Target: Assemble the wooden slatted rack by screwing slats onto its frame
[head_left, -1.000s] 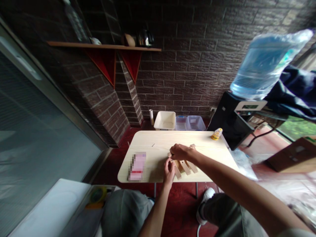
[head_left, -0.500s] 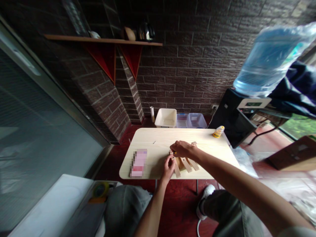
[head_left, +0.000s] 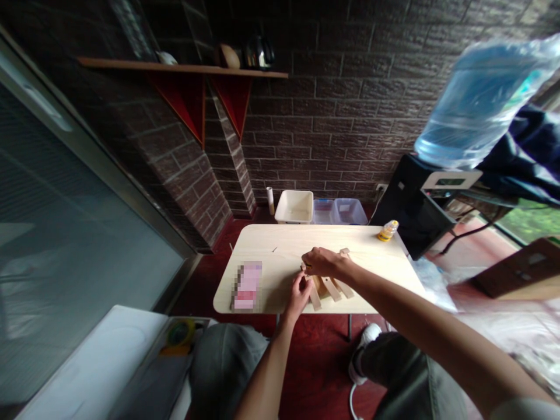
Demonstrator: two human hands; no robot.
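Note:
Slatted wooden pieces, pale and spread like a fan, lie on the table under my hands. My right hand is closed over their left end, palm down. A small yellow-and-dark tool shows at its fingers; most of it is hidden, so its kind is unclear. Just nearer to me, my left hand has its thumb and fingers pinched at the leftmost wooden slat. The fingertips of both hands are close together. A dark hole or screw head shows in a neighbouring slat.
On the pale table lie a thin dark screw-like piece and a blurred-out pink item. A yellow-capped clear bottle stands at the far right corner. Plastic bins sit behind; a water dispenser stands right.
Both hands stay at the same end of the wooden pieces, with only slight finger and wrist movement. The whole view has shifted slightly.

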